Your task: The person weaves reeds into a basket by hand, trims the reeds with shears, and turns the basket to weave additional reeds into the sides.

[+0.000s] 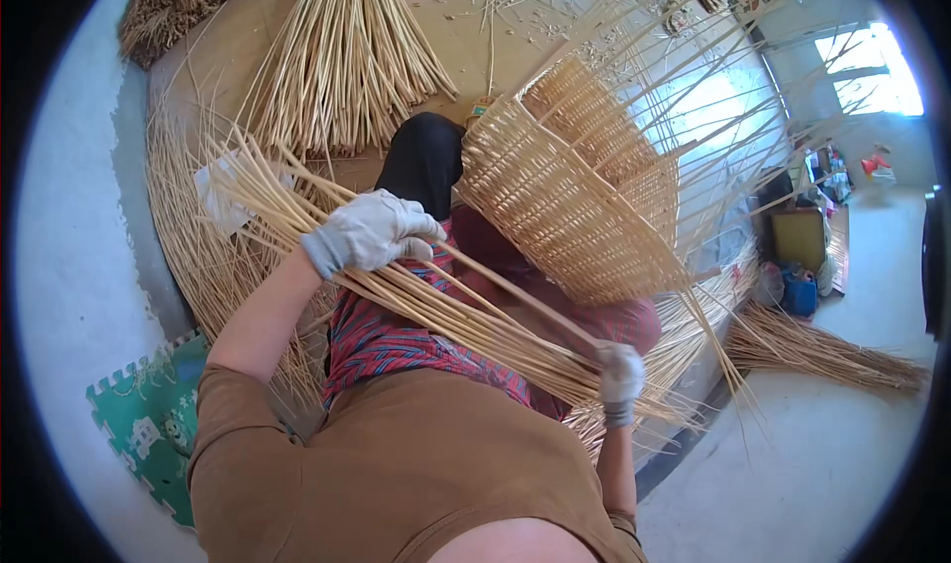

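Note:
A bundle of pale peeled willow rods lies slantwise across my lap. My left hand, in a whitish work glove, is closed over its upper left part, fingers curled round the rods. My right hand, gloved too, is closed near the bundle's lower right end. It grips one thicker willow rod, which runs slightly apart from the others back toward my left hand. Beyond my knees a partly woven wicker basket rests tilted, with long unwoven stakes fanning out to the upper right.
A large sheaf of rods stands at the far left, with loose thin rods beside it. Another bundle lies on the floor at right, near a blue container. A green foam mat is at lower left.

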A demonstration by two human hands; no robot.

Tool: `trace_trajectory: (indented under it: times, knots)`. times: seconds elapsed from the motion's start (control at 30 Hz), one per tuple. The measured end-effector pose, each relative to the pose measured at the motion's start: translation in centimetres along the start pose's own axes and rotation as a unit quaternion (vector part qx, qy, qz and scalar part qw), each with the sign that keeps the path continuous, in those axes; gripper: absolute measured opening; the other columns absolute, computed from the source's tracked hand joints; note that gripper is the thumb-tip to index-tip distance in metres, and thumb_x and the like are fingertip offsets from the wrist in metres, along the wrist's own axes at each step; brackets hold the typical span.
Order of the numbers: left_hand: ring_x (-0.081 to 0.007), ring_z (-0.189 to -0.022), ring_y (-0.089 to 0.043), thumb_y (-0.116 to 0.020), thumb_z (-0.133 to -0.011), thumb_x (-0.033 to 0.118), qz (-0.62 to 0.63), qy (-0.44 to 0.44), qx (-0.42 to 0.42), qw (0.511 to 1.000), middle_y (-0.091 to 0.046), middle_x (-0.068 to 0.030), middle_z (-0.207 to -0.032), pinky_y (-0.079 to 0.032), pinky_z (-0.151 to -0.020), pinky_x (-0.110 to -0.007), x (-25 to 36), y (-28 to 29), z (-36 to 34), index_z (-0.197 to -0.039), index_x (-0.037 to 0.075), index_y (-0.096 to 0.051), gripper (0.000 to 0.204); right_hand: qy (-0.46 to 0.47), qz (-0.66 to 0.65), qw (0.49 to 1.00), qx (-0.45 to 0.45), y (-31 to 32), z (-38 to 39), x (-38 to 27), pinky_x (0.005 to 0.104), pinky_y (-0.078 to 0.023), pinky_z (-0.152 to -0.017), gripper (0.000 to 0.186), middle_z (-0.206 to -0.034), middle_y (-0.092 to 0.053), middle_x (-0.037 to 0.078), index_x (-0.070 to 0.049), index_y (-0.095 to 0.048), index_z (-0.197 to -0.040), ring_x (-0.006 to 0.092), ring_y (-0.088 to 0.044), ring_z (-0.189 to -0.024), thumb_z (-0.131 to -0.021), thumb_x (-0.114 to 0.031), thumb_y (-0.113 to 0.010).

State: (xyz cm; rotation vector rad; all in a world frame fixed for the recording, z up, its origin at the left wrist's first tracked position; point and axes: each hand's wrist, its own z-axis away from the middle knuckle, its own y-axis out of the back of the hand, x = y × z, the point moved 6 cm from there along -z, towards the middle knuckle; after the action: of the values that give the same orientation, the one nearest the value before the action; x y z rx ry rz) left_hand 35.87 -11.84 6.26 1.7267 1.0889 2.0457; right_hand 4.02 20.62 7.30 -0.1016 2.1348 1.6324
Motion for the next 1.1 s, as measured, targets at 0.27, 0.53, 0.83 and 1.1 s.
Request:
trace_trajectory:
  times: [0.27,0.53,0.83,1.1]
  knots:
    - [-0.0267,-0.074,-0.064,-0.071,-0.078,0.005,-0.109,-0.078,0.289,0.948,-0.066,-0.0047,-0.076,-0.05,-0.069,-0.038,-2.5,5.4,-4.4,-0.096,0.012,-0.073,0.019,-0.098,-0.144,0.964,0.2,-2.7,-6.7,-2.3,0.0391,-0.051,-0.09,0.031,-0.114,-0.066,0.015,-0.001,-0.058,-0.121,0.027,-0.065,-0.101,-0.097,-0.021,-0.059]
    - [-0.0182,-0.116,-0.058,-0.067,-0.09,0.013,0.092,-0.046,0.482,0.87,-0.063,-0.0088,-0.123,-0.043,-0.1,-0.027,-3.4,5.6,-9.5,-0.13,0.01,-0.067,0.04,-0.077,-0.785,0.613,0.043,-8.1,-19.1,-17.5,0.0451,-0.048,-0.103,0.049,-0.132,-0.059,0.021,0.006,-0.051,-0.134,0.0315,-0.06,-0.12,-0.107,-0.033,-0.039]
    - [-0.0263,-0.144,-0.036,-0.055,-0.103,0.032,0.532,-0.131,0.249,0.799,-0.04,-0.0162,-0.155,-0.023,-0.121,-0.037,-7.1,4.7,-16.6,-0.151,0.0,-0.036,0.062,0.186,-0.347,0.919,0.032,-9.9,-22.2,-28.4,0.0454,-0.055,-0.09,0.032,-0.134,-0.054,0.032,-0.005,-0.062,-0.114,0.0447,-0.062,-0.112,-0.087,-0.019,-0.068]
    - [-0.0188,-0.112,-0.064,-0.056,-0.088,-0.006,0.004,0.002,0.101,0.995,-0.063,-0.0133,-0.127,-0.043,-0.107,-0.033,-6.7,6.7,-19.0,-0.132,0.005,-0.055,0.045,0.13,-0.313,0.94,0.027,-7.6,-24.5,-25.1,0.0453,-0.055,-0.067,0.015,-0.1,-0.061,0.026,-0.005,-0.055,-0.083,0.0381,-0.065,-0.083,-0.08,-0.017,-0.064]
